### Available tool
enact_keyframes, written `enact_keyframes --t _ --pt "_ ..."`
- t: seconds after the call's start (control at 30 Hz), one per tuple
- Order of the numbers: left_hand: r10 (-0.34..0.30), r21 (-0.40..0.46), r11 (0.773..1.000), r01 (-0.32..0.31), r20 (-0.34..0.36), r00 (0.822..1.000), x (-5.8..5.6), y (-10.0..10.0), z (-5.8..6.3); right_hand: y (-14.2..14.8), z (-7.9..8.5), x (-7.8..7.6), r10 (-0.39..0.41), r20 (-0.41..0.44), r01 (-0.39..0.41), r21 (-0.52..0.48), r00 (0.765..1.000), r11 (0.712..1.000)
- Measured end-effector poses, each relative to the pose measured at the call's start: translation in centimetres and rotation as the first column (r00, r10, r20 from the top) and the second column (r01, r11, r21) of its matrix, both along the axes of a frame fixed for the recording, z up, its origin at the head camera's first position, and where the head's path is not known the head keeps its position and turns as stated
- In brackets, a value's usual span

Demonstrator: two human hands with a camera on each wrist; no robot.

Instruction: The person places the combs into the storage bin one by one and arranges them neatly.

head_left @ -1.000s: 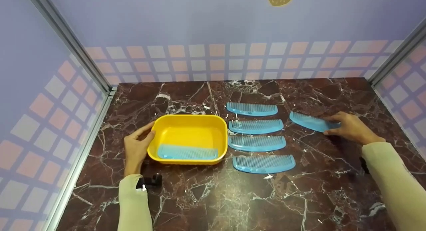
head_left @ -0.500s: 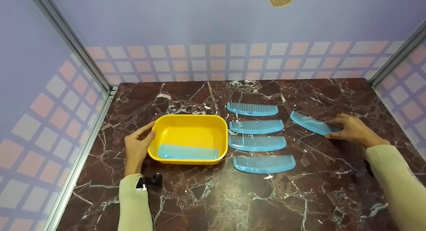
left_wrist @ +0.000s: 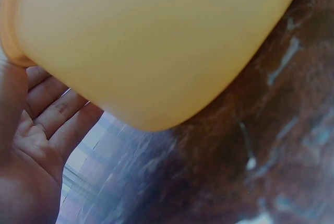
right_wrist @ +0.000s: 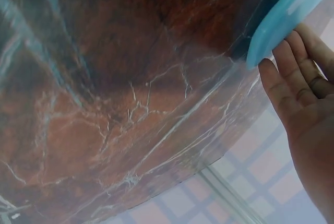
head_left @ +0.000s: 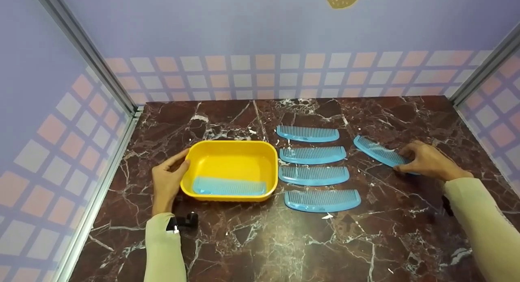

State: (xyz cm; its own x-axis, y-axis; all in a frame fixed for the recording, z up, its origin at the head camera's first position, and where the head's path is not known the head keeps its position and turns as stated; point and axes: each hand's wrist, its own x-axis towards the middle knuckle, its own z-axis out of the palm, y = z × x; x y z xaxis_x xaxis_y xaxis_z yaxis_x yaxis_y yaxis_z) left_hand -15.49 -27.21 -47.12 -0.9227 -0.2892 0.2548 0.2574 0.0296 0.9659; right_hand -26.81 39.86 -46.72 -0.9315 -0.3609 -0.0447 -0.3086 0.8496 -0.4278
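Observation:
My left hand (head_left: 168, 176) holds the left rim of a yellow plastic basin (head_left: 231, 198). In the left wrist view, its fingers (left_wrist: 65, 112) reach behind the basin wall. One light blue comb (head_left: 229, 186) lies inside, along the near wall. At the right, my right hand (head_left: 426, 160) grips the right end of another blue comb (head_left: 375, 151) between thumb and fingers. That comb slants, its left end farther back, close over the table. The right wrist view shows the comb's rounded end (right_wrist: 276, 28) against the fingertips.
Several blue combs, among them the nearest comb (head_left: 323, 201) and the farthest comb (head_left: 308, 135), lie in a column, teeth facing back, right of the basin. The dark red marbled table (head_left: 260, 245) is bounded by a checkered back wall (head_left: 280, 74) and side walls.
My right hand has shifted slightly towards the front, and the right end of the comb in it has swung nearer, so the comb slants more. The left hand and basin have stayed put.

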Motion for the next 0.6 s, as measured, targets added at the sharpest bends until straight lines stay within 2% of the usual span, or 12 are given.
enact_keyframes --t 0.33,0.6 --pt "-0.003 0.015 1.0 0.003 -0.007 1.0 0.0 0.0 0.1 -0.7 0.7 0.2 -0.006 0.01 0.007 -0.041 1.0 0.999" --pt "-0.004 0.027 1.0 0.005 -0.018 1.0 0.0 0.1 0.1 -2.5 1.1 0.2 -0.026 -0.043 0.023 -0.081 0.999 0.996"
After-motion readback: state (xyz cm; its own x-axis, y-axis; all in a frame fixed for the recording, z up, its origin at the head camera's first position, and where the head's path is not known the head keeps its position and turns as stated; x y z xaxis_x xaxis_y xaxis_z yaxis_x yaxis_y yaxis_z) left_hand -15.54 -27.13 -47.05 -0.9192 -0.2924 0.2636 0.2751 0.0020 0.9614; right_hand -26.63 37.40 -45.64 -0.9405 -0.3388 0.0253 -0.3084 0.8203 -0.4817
